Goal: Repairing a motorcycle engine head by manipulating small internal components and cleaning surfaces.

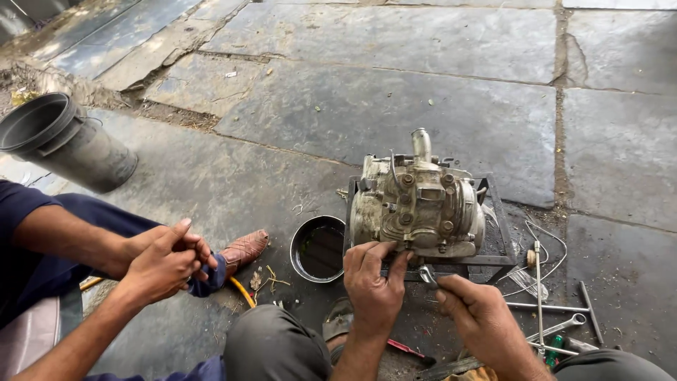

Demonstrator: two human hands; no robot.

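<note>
Now, by line:
Engine block [417,204]: on a black metal stand [499,204], directly ahead of both hands, upright.
Left hand [374,282]: nearer, fingertips pressed to block's lower front edge.
Right hand [479,317]: pinching a spanner [428,275], head just below block.

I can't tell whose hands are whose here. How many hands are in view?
4. The person's left hand rests against the engine block; their right hand holds a small wrench beside it. A co-worker's two hands are clasped together at left. None seem hidden.
</note>
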